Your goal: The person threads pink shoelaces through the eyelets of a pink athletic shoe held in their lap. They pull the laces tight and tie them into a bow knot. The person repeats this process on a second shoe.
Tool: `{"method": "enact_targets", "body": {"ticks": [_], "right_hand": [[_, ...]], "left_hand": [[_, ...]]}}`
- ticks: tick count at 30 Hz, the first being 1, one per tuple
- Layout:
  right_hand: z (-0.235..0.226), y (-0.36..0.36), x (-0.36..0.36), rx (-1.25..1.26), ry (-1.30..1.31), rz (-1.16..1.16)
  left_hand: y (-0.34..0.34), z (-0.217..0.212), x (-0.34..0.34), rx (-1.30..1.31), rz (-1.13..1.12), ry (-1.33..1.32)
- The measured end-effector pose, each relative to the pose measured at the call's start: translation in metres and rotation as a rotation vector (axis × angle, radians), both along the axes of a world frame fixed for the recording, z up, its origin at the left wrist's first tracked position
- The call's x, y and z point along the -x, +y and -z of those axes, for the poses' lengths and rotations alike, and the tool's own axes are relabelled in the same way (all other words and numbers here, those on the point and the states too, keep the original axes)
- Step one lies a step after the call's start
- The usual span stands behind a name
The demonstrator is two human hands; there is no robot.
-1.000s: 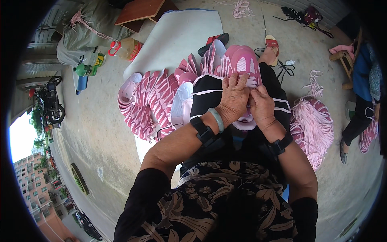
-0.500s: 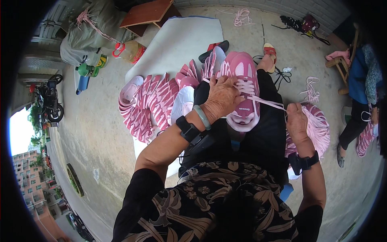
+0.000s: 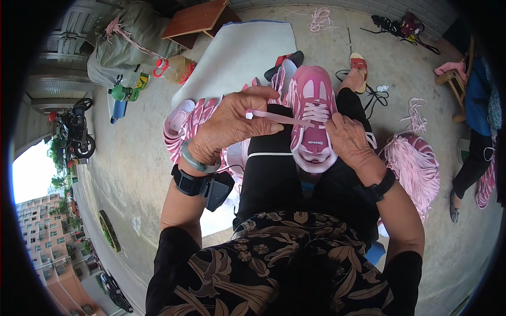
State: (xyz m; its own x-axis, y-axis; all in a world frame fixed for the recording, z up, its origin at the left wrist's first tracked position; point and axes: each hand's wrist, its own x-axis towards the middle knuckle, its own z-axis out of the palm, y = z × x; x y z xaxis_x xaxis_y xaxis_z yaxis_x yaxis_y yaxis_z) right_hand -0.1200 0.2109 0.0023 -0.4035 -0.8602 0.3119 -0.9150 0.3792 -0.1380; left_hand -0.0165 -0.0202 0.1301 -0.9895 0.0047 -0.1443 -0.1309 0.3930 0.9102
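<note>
A pink and white sneaker (image 3: 312,84) rests on my lap between my thighs, its toe pointing away from me. White-pink laces cross its upper part. My left hand (image 3: 232,121), left of the shoe, pinches a pale pink shoelace (image 3: 284,118) between thumb and fingers. That lace runs taut from the eyelets out to the left. Against the right eyelet edge, my right hand (image 3: 349,138) has its fingers curled on the sneaker; its fingertips are partly hidden. Behind my left hand lies a row of pink shoe pieces (image 3: 179,124), partly covered.
A thick bundle of pink laces (image 3: 410,171) sits by my right leg. White sheeting (image 3: 247,47) covers the floor ahead. Beyond are a wooden stool (image 3: 195,21), a large oil bottle (image 3: 176,68) and loose laces (image 3: 416,116). Another person's leg (image 3: 466,168) is at far right.
My right hand has moved from the right, where it pulled a lace, onto the shoe's edge. My left hand has left the shoe and drawn a lace leftward.
</note>
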Motion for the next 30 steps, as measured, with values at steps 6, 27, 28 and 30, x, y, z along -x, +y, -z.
{"method": "enact_targets", "body": {"ticks": [6,27,28,30], "right_hand": [[0.013,0.041,0.0,0.129,0.08,0.088],[0.016,0.079,0.051,0.582,-0.472,0.249],[0.007,0.057,0.04,0.572,-0.584,0.178],[0.0,0.018,0.015,0.577,-0.758,0.122]], "left_hand": [[0.015,0.001,0.008,-0.059,0.019,0.028],[0.061,0.124,-0.004,0.478,-0.113,0.424],[0.063,0.124,-0.004,0.526,-0.101,0.434],[0.067,0.125,-0.003,0.62,-0.08,0.451]]}}
